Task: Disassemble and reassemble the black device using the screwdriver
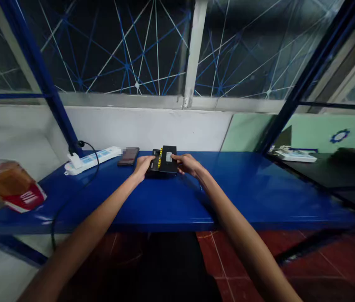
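Note:
A flat black router (168,159), with a row of yellow ports and a small white label, is held a little above or on the blue table; I cannot tell which. My left hand (143,166) grips its left side, thumb on top near the ports. My right hand (189,163) grips the right edge, its thumb by the white label and the fingers curled underneath. The undersides of the router and of my fingers are hidden. Just left of my left hand lies a dark phone (128,156).
A white power strip (97,158) with a black cable (76,196) sits at the back left of the blue table (164,205). On the far left stands a bottle (10,184) of amber liquid with a red label. Blue frame posts (62,121) rise beside a window. White equipment (296,156) lies at right.

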A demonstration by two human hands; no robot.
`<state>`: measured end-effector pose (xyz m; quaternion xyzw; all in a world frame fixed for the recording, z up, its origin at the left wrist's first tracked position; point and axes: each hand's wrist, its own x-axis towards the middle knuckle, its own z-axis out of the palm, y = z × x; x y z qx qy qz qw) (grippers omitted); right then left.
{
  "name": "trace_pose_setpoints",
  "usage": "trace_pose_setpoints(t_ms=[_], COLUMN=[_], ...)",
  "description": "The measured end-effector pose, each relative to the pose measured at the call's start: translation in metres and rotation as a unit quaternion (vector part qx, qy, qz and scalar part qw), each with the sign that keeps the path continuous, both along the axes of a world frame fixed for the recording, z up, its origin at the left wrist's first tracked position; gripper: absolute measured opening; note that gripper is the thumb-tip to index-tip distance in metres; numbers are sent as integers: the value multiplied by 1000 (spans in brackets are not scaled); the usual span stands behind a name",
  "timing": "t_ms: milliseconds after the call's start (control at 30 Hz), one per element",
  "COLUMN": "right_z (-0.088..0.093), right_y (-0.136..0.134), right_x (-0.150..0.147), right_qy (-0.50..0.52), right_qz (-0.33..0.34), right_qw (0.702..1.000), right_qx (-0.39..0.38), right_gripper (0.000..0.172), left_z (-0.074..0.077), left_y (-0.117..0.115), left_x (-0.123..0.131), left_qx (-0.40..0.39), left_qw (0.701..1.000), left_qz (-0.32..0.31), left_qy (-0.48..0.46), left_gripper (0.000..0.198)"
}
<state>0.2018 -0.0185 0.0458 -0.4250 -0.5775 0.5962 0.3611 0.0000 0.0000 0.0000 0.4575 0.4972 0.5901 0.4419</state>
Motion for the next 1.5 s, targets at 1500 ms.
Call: trace_pose_setpoints(t_ms=[1500], right_z=[-5], right_y=[-6], right_x=[-10], right_qy=[-37], right_qz=[-8], right_qw=[999], right_qx=[3], right_gripper=[39], left_z=[7], left_y=[-20], left_x=[18], left_qx=[47], left_qw=[998], left_qz=[-41], left_qy=[-10], left_gripper=[32])
